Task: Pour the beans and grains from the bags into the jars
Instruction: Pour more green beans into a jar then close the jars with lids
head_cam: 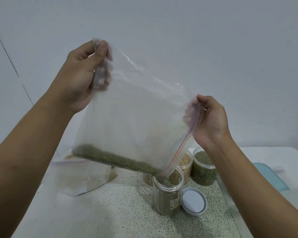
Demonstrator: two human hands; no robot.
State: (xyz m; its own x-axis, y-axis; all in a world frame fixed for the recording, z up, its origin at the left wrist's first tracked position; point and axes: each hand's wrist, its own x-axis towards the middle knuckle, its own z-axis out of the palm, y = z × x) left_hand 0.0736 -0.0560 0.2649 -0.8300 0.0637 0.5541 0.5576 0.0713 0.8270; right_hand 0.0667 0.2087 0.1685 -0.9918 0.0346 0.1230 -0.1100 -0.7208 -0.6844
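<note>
A clear zip bag (134,114) hangs tilted above the table, with green beans (114,160) gathered along its lower edge. My left hand (79,73) pinches its upper left corner. My right hand (210,119) pinches the zip edge on the right. The bag's lower right corner points into an open clear jar (167,198) partly filled with green beans, and beans run into its mouth.
A grey lid (193,201) lies right of the jar. Behind stand a jar of green beans (203,167), a jar of pale beans (185,164) and another jar (148,179). A second zip bag (79,176) lies at left, a blue item (270,176) at right.
</note>
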